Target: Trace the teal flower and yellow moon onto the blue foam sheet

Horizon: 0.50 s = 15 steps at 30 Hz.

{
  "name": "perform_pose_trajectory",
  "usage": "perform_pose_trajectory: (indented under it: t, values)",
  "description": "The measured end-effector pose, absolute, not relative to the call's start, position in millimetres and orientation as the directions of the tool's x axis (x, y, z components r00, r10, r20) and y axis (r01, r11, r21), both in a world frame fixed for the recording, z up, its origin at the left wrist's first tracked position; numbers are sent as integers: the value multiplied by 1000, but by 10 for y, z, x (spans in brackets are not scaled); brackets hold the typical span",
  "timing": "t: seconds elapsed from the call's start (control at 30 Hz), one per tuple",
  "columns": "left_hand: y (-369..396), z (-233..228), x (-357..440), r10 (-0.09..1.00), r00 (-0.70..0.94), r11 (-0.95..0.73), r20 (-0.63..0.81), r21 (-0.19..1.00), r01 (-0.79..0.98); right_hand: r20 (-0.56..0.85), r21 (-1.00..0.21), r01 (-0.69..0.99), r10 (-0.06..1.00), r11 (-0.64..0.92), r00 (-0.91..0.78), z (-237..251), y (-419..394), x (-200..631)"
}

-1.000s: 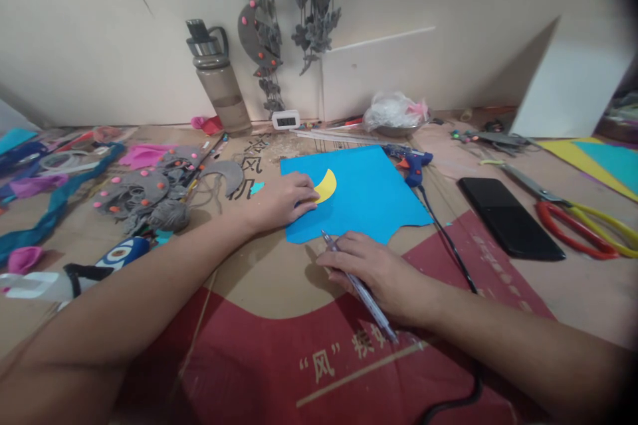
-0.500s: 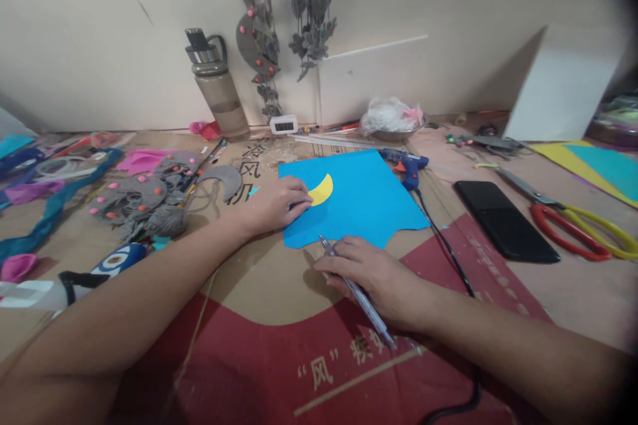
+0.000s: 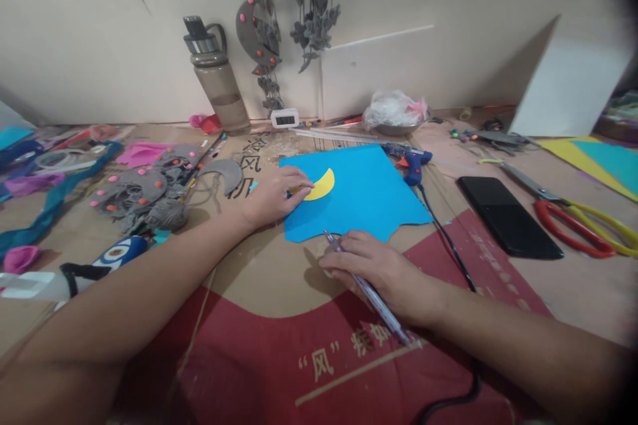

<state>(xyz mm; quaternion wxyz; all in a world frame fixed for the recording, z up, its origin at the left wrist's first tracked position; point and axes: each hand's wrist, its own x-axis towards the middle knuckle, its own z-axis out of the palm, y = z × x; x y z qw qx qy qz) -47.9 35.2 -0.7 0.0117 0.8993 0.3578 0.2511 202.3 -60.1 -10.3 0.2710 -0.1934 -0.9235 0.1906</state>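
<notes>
A yellow paper crescent [image 3: 323, 185] lies on a blue sheet [image 3: 363, 192] whose near edge is cut in curves. My left hand [image 3: 276, 196] has thumb and fingers closed at the crescent's left end, which they partly cover. Between the fingers of my right hand [image 3: 377, 272] is a slim clear-purple pen [image 3: 375, 302], its tip pointing up and left near the sheet's lower edge. The hand hovers low over the cardboard, just below the sheet.
A blue hot glue gun [image 3: 415, 163] with a black cable lies right of the sheet, then a black phone [image 3: 508, 216] and scissors [image 3: 573, 219]. Grey felt pieces [image 3: 134, 189] are at left. A water bottle [image 3: 218, 83] and white clock [image 3: 284, 119] stand behind.
The view has shifted slightly. My left thumb and fingers are a little further apart, showing more of the crescent between them. The pen stays in my right hand near the sheet's lower edge.
</notes>
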Motion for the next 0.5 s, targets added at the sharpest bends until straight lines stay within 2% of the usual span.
perform_pose_trajectory:
  t: [0.33,0.5]
  values:
    - [428,-69,-522,629,679,-776,379,261,574,524,-376,134,330,917,-785,-35,-600,2014]
    - [458,-54,-534,642,664,-767,384,303,566,512,-385,151,347,910,-786,-63,-603,1996]
